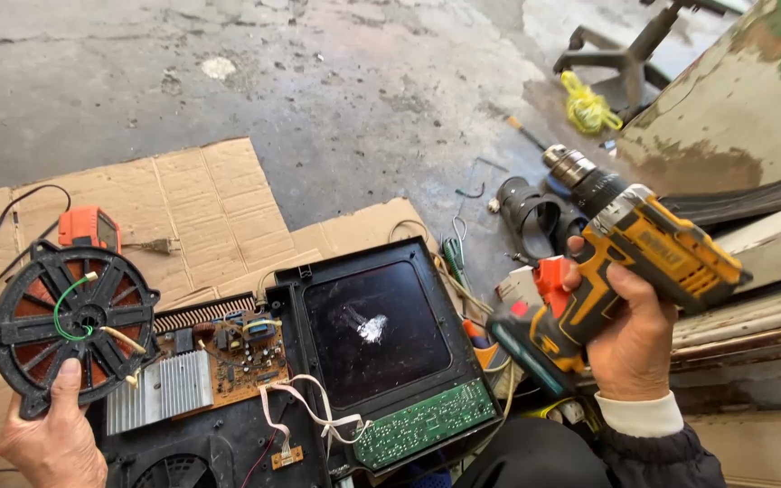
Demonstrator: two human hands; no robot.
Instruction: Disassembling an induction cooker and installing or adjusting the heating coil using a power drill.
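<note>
Our left hand [51, 443] pinches the round copper coil [72, 323] by its rim, tilting it clear of the opened cooker base [228, 434]. Our right hand [630, 339] is wrapped around the yellow cordless drill [630, 258], chuck pointing up and away. Between both hands lie the circuit board [237, 357] and glass top panel [377, 339].

A grey concrete floor [354, 81], stained and cracked, fills the upper part of the view under flat daylight. Flattened brown cardboard [201, 208] lies spread over its left side. At the top right stands the dark base of a swivel chair [625, 54], and beside it a slab with peeling white and green paint [734, 108] leans across the right edge.
</note>
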